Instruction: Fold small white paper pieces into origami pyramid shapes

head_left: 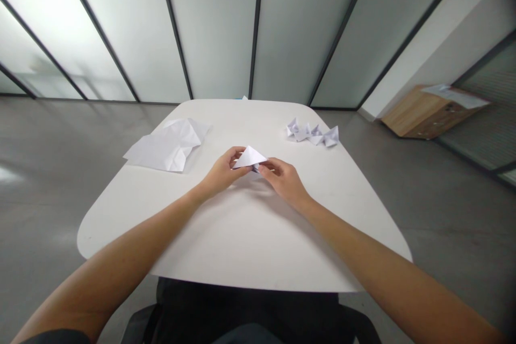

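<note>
A small white folded paper piece (250, 157), triangular in shape, is held just above the middle of the white table (242, 236). My left hand (222, 173) pinches its left side with fingers curled. From the other side, my right hand (284, 178) grips the paper's right corner, fingers closed. Both forearms reach in from the near edge.
Creased white paper sheets (169, 145) lie at the table's left. Several small folded paper shapes (312, 134) sit in a row at the far right. A wooden cabinet (427, 113) stands on the floor at right. Frosted glass panels rise behind the table.
</note>
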### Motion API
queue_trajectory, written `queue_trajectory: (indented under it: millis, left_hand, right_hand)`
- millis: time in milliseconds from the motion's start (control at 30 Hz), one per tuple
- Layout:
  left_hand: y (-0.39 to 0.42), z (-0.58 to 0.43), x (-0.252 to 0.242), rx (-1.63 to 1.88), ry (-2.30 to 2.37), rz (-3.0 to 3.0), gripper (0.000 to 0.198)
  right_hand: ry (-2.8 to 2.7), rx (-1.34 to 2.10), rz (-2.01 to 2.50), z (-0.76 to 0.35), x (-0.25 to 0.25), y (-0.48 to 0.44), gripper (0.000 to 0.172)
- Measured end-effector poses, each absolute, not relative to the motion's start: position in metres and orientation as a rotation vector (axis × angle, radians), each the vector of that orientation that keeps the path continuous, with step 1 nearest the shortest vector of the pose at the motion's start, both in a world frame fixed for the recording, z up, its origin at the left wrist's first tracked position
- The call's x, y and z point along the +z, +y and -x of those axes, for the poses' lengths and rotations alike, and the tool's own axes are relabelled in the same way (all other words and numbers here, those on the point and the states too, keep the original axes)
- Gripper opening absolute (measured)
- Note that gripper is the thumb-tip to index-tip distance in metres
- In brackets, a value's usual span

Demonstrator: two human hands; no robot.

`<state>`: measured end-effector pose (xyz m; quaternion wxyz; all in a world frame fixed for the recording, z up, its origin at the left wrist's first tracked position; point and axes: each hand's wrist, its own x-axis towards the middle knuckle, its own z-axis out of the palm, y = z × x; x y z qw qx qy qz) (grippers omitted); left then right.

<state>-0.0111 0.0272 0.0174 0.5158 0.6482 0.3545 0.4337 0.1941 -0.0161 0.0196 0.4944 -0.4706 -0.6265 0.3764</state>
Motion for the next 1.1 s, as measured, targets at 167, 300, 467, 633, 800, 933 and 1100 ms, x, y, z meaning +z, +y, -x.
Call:
queue_trajectory:
  millis: [167, 300, 467, 633, 800, 933, 1100]
  left_hand:
    - [0.020, 0.012, 0.026, 0.942, 0.685, -1.563, 0.049]
    - [0.018, 0.009, 0.030, 0.919, 0.637, -1.474, 0.044]
    - [0.019, 0.010, 0.026, 1.012, 0.785, -1.747, 0.027]
    - [0.016, 0.012, 0.027, 1.078, 0.814, -2.000, 0.020]
    - [0.016, 0.010, 0.024, 1.049, 0.824, -1.872, 0.032]
    - [0.021, 0.009, 0.020, 0.970, 0.818, -1.652, 0.055]
    - [0.021, 0.014, 0.028, 0.852, 0.707, -1.388, 0.063]
  right_hand:
    - [-1.492, 0.756, 1.226, -0.202, 0.010, -0.007, 0.018]
    - [-1.306, 0.966, 1.185, -0.203, 0.006, -0.001, 0.018]
    - [-1.102, 1.312, 1.022, -0.195, 0.010, -0.003, 0.019]
    - [-1.055, 1.411, 0.927, -0.193, 0.006, -0.004, 0.024]
    - [-1.151, 1.339, 1.041, -0.192, 0.007, -0.006, 0.031]
    - [-1.367, 1.227, 1.102, -0.194, 0.009, -0.008, 0.037]
    - [-1.485, 0.989, 1.190, -0.200, 0.009, -0.005, 0.037]
